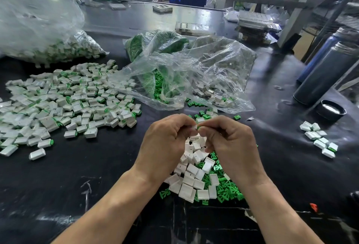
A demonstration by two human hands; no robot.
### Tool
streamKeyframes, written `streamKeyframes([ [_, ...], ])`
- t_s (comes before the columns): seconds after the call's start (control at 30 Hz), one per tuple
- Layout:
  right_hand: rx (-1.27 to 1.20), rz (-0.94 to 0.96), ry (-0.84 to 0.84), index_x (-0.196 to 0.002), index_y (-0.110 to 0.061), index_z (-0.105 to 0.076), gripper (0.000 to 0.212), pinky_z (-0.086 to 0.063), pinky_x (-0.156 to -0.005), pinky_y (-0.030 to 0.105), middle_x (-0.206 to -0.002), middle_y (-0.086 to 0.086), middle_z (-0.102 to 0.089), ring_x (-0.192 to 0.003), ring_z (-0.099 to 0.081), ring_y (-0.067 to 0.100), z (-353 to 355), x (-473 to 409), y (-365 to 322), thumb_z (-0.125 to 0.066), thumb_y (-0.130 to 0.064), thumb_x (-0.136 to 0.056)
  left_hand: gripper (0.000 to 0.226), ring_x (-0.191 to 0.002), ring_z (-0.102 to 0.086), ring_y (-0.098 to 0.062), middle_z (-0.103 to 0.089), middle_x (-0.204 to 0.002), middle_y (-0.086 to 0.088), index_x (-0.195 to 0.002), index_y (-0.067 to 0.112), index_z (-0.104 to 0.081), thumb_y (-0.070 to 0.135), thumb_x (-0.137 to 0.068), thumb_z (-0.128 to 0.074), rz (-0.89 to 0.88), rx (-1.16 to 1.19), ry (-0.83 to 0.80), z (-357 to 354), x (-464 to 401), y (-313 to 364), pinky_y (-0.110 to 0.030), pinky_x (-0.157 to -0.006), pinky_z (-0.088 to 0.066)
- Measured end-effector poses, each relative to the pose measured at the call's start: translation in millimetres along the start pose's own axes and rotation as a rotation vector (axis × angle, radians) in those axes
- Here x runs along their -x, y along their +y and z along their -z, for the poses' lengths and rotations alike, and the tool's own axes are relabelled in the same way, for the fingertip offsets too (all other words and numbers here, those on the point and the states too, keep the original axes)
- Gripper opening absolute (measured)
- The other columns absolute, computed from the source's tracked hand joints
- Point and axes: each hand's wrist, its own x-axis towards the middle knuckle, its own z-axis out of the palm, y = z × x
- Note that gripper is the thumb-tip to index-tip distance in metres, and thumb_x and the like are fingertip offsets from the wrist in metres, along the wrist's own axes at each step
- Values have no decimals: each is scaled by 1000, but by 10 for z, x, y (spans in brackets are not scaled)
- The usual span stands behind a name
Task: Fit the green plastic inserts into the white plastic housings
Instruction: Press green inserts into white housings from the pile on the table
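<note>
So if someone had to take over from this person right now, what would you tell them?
Left hand pinches a white housing; right hand pinches a green insert against it, not clearly seated.
Loose housings and inserts lie under the hands.
Done: the big assembled pile at left.
Left: finish this pair, then the loose heap and the open bags.

White housings (191,180) and bright green inserts (226,189) heaped on black table (77,175); clear bags (194,72); dark grey flask (324,72).
</note>
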Motion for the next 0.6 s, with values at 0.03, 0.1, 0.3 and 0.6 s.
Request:
streamKeyframes([
  [0.03, -50, -22, 3, -89, -22, -79, 19, -59, -57, 44, -72, 4, -71, -57, -62, 18, -2, 5, -10, -74, -4, -92, 15, -85, -71, -3, -73, -85, 15, -97, 24, -75, 10, -92, -72, 41, 54, -2, 0, -1, -3, -24, -74, -58],
  [0.1, -146, -64, -8, -91, -22, -79, 18, -57, -53, 39, -78, 8, -73, -58, -60, 18, -13, 11, -35, -69, -8, -97, 15, -82, -69, -5, -72, -85, 16, -94, 27, -75, 12, -92, -74, 87, 88, 4, 12, -22, -9, -20, -72, -55],
  [0.3, -318, -252, -30, -81, -17, -76, 57, -40, -41, 29, -78, 12, -73, -55, -56, 20, -63, 2, -92, -46, -60, -103, 12, -86, -64, -6, -66, -100, 11, -89, 20, -76, 8, -87, -78, 120, 297, 0, -19, -50, 70, -11, -73, -48],
  [0.6, -283, -392, -21, -55, -27, -60, 62, -29, -39, 22, -50, -2, -42, -43, -34, 12, -174, 13, -133, -37, -60, -102, 7, -105, -66, -11, -67, -111, 12, -92, 21, -78, 16, -88, -80, 152, 433, -114, -158, -4, 102, -36, -91, -51],
])
